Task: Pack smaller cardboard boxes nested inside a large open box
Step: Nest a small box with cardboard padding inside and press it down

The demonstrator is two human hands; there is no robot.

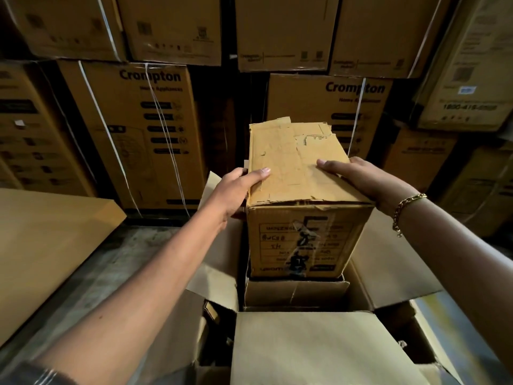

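Above the large open box (394, 262), between its raised flaps: small box (299, 207) clasped at the top edges by left hand (236, 190) and right hand (366, 179), grips closed flat. Lower squarely, keeping level, easing past the inner flap (294, 293).

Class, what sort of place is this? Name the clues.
Probably a warehouse or stockroom: strapped Crompton cartons stacked high like a wall, a bare concrete floor, and a large open box being packed.

Head view, forward-down, close over box (302, 195)
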